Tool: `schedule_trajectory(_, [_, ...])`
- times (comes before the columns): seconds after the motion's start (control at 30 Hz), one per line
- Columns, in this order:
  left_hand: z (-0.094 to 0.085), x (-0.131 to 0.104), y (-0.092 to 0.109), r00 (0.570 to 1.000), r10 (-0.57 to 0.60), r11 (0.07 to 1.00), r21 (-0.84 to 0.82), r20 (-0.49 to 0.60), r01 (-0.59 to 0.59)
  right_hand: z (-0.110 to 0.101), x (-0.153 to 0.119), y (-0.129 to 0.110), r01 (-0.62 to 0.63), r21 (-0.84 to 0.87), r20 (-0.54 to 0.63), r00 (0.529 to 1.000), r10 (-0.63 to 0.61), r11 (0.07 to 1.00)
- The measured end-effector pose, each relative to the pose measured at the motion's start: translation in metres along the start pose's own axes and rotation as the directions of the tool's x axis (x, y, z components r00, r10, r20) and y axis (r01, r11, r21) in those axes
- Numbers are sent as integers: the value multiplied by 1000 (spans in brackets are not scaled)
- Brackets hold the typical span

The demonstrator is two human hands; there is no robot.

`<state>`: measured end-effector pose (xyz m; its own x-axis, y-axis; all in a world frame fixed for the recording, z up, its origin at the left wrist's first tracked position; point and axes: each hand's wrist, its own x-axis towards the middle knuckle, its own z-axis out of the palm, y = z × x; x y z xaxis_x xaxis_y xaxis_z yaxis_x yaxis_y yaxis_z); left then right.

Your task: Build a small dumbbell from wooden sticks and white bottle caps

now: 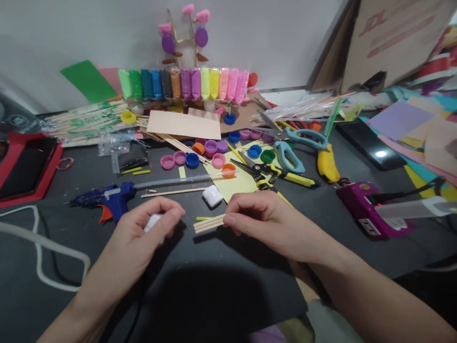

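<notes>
My right hand [257, 216] pinches a few short wooden sticks [209, 224] side by side, their cut ends pointing left. A small white object [153, 222] sits in the curled fingers of my left hand [150, 231]; most of it is hidden, so its kind is unclear. The two hands are apart, with the stick ends between them. Just beyond the sticks lies a glossy white rounded piece [213, 196]. A short yellow strip [204, 218] lies behind the stick ends. A longer wooden stick [174, 192] rests farther back on the dark table.
A blue glue gun [116, 196] with a long clear glue stick lies left. Bottle caps [192, 159], yellow-black pliers [264, 170] and blue-handled scissors [291, 156] fill the middle. At right are a yellow cutter [327, 164], a phone [371, 143] and a purple power strip [371, 209].
</notes>
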<state>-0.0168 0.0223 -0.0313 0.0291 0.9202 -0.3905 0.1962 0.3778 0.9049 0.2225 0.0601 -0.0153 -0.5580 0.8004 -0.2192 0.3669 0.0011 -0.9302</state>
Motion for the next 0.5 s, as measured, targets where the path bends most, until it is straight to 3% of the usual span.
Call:
schedule_trajectory(0.1, [-1, 3, 1, 990, -8, 986, -165, -140, -15, 3, 0, 2, -26, -137, 48, 998, 33, 990])
schedule_trajectory(0.2, [0, 5, 3, 994, 11, 949, -312, -112, -46, 8, 2, 2, -28, -344, 101, 993, 66, 939])
schedule_trajectory(0.3, [1, 6, 1, 997, 44, 932, -357, -58, -62, 9, 4, 2, -25, -521, 39, 998, 53, 853])
schedule_trajectory(0.4, [4, 5, -1, 995, 97, 951, -293, -19, -98, 6, 5, 6, -22, -592, -147, 986, -81, 806])
schedule_trajectory(0.5, [8, 3, -4, 988, 151, 970, -188, -17, -151, 4, 10, 15, 86, -666, -232, 920, -316, 740])
